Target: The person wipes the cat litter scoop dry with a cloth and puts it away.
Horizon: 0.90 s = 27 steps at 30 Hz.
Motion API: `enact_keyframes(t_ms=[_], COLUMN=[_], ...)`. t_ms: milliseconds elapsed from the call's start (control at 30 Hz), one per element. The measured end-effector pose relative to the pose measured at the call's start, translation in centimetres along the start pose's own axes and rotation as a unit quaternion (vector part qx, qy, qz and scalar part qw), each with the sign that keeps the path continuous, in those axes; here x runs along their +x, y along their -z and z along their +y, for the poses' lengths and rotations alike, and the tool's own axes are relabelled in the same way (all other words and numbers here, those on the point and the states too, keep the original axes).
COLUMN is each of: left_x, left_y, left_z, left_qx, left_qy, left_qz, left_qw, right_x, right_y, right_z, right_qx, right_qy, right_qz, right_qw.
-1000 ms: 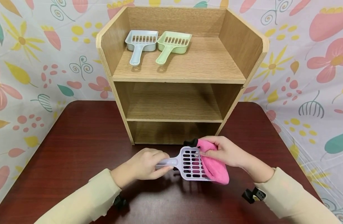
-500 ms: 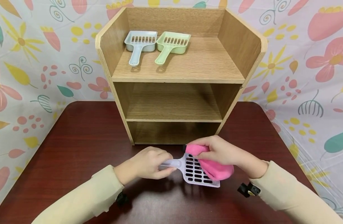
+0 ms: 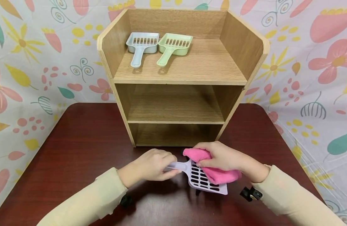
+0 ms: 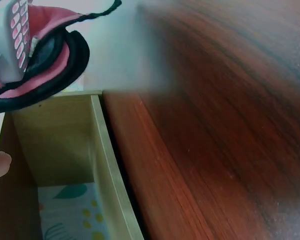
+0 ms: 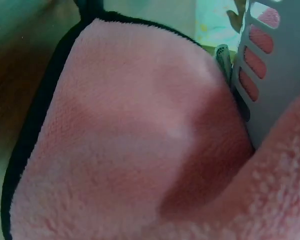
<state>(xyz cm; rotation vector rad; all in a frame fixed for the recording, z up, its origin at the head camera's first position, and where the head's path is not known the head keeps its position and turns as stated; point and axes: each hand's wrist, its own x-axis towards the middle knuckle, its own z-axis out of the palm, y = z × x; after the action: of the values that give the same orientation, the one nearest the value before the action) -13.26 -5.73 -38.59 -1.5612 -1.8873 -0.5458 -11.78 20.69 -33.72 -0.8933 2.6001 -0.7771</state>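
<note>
My left hand (image 3: 153,165) grips the handle of a pale purple slotted litter scoop (image 3: 195,179), held above the table in front of the shelf. A pink fluffy cloth (image 3: 223,176) with black edging is bunched in my right hand (image 3: 223,157), which presses it against the scoop's far side and covers part of the slots. In the right wrist view the cloth (image 5: 125,115) fills most of the picture, beside the slotted scoop (image 5: 285,65). The left wrist view catches the scoop's slotted edge (image 4: 10,45) with the cloth behind it, and only a fingertip of the hand.
A wooden shelf unit (image 3: 179,122) stands on the dark red table (image 3: 85,135). On its top level lie a light blue litter scoop (image 3: 141,45) and a light green litter scoop (image 3: 174,46), side by side at the left. A patterned curtain (image 3: 49,56) hangs behind.
The scoop has shifted slightly right and down, its front corner now tilted lower. My right hand has moved the cloth across the scoop toward the handle side and nearer to me.
</note>
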Motion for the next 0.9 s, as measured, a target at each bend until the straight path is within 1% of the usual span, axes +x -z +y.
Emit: enact_keyframes(t_ms=[67,133,200,267,367,467,567,633,700,800,867,900], left_x=[-0.2,-0.5,-0.7,-0.9,-1.0,-1.0,-1.1,-1.2,-1.2,-1.3,-1.3,-1.3], left_y=[0.1,0.3,0.4,0.5,0.7,0.9,0.9,0.9,0.8,0.7,0.7,0.7], left_z=[-0.1,-0.4,-0.6,-0.9,-1.3,-1.5,-1.7,-1.9,-2.0,-2.1,-2.1,-2.1], left_qx=[0.01,0.017,0.023,0.029,0.042,0.051,0.049,0.039,0.027,0.008,-0.002,-0.007], left_qy=[0.007,0.014,0.021,0.028,0.039,0.05,0.065,0.075,0.08,0.089,0.094,0.096], left_qz=[-0.003,-0.004,-0.006,-0.008,-0.008,-0.007,-0.002,0.004,0.014,0.031,0.044,0.05], left_qw=[0.9999,0.9998,0.9995,0.9991,0.9984,0.9974,0.9967,0.9965,0.9963,0.9955,0.9946,0.9941], right_x=[-0.2,-0.5,-0.8,-1.0,-1.4,-1.8,-2.3,-2.6,-2.9,-3.5,-3.8,-3.8], right_y=[0.1,0.3,0.4,0.4,0.2,-0.3,-0.9,-1.5,-2.2,-3.0,-3.5,-3.7], right_z=[0.2,0.4,0.7,0.9,1.2,1.3,1.1,0.9,0.5,-0.3,-0.9,-1.3], right_qx=[0.0,-0.001,0.014,0.04,0.098,0.157,0.231,0.286,0.348,0.426,0.46,0.467], right_qy=[-0.006,-0.012,-0.028,-0.048,-0.083,-0.113,-0.126,-0.12,-0.112,-0.1,-0.093,-0.087], right_qz=[0.012,0.033,0.06,0.086,0.121,0.152,0.185,0.202,0.219,0.237,0.25,0.258], right_qw=[1.0,0.999,0.998,0.994,0.984,0.969,0.947,0.929,0.905,0.867,0.847,0.841])
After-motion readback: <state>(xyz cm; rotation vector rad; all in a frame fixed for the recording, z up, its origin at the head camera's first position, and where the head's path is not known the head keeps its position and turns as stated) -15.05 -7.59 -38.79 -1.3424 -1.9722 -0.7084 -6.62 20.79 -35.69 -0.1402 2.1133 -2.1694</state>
